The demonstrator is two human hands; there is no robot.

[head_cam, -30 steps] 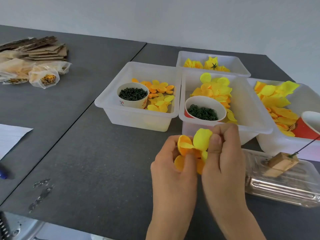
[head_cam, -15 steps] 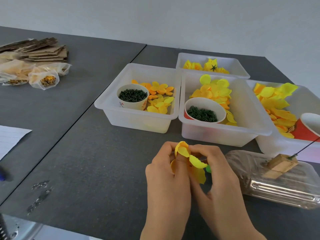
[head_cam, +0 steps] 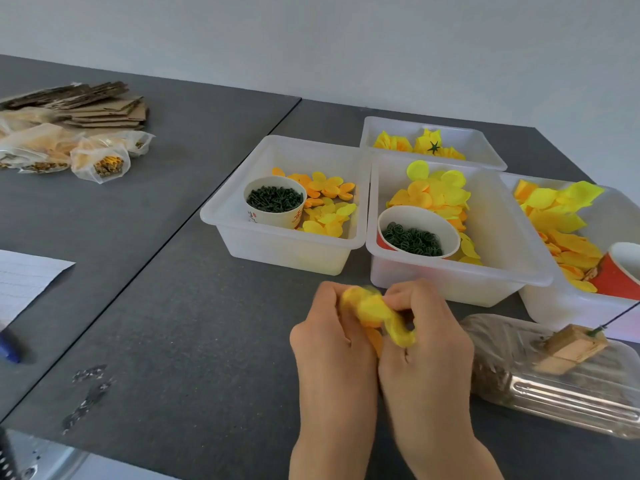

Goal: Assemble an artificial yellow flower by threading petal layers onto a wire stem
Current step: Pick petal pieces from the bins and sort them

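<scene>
A small bunch of yellow and orange petal layers [head_cam: 375, 315] is held low over the dark table [head_cam: 173, 323], just in front of the white bins. It is grasped from both sides: the left hand [head_cam: 332, 344] is curled round its left part, and the right hand [head_cam: 427, 344] pinches its right part with bent fingers. The petals are blurred, so their number cannot be told, and the wire stem is hidden inside the hands, if it is there.

The task is judged to be somewhere in the middle. Some layers seem to be already gathered together, but an open, finished flower is not yet seen in the hands. More material is waiting: small petals in the left bin [head_cam: 242, 233], beside a paper cup [head_cam: 275, 202] of dark green parts; larger petals in the middle bin [head_cam: 519, 268], with a red cup [head_cam: 417, 233] of green rings; the biggest petals in the right bin [head_cam: 616, 216]. Finished flowers seem to lie in the far bin [head_cam: 485, 154]. Probably larger layers and a green part are still to be added.
</scene>
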